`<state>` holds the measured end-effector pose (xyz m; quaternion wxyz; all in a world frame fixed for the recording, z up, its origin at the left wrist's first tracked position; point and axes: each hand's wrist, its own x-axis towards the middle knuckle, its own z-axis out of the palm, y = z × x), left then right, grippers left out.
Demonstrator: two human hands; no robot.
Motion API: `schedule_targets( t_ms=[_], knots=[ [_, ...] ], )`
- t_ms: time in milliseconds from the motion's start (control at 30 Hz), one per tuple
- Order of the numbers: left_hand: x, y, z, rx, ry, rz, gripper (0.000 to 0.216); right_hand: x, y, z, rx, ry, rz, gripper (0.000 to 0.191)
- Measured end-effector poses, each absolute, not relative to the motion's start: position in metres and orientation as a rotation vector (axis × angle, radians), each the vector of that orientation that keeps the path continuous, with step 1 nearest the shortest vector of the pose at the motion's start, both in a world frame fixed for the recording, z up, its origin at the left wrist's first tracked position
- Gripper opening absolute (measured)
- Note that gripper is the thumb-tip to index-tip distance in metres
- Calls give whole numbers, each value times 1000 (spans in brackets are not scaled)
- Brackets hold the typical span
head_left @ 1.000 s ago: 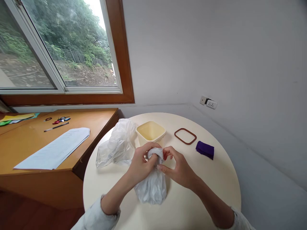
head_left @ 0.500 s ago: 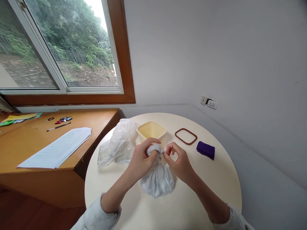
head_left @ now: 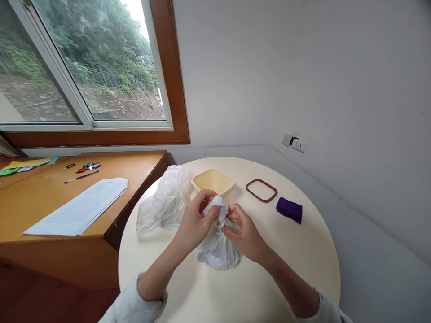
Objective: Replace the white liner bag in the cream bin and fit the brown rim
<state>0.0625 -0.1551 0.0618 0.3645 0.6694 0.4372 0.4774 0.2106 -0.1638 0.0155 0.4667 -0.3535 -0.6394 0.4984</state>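
Note:
A white plastic bag (head_left: 219,253), gathered and twisted at its neck, is between my two hands above the round table. My left hand (head_left: 198,217) is closed around the bunched top of the bag, thumb in front. With bent fingers, my right hand (head_left: 240,229) pinches the bag's neck just below and to the right. Whatever fills the bag's rounded lower part is hidden by the plastic. Directly behind my hands stands a pale yellow square tub (head_left: 213,180), its top uncovered and its front partly covered by my left hand.
A crumpled clear plastic bag (head_left: 164,202) lies left of the tub. To the right are a brown rounded frame (head_left: 261,190) and a folded purple cloth (head_left: 289,209) on the round table (head_left: 286,255). The wooden desk (head_left: 141,179) at left holds papers (head_left: 81,206) and a pen (head_left: 81,176).
My right hand has moved left and now grips the neck more fully, where it pinched a small end before. The bag's bottom has risen slightly.

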Motion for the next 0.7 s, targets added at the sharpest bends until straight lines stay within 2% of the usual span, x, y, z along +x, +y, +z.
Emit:
schedule_targets(
  t_ms=[33, 200, 300, 467, 700],
  knots=[
    [61, -155, 62, 1756, 1155, 1204, 7, 211, -162, 15, -839, -1544, 1248, 18],
    [54, -152, 63, 1739, 1108, 1128, 21, 216, -154, 13, -770, -1440, 1314, 16],
    [52, -151, 62, 1624, 1069, 1102, 16, 221, -151, 12, -818, -1423, 1316, 9],
    [46, -150, 61, 1578, 1160, 1092, 12, 230, -151, 11, -879, -1451, 1352, 17],
    [31, -149, 69, 1728, 1200, 982, 13, 244, -149, 17, -957, -1613, 1294, 17]
  ],
)
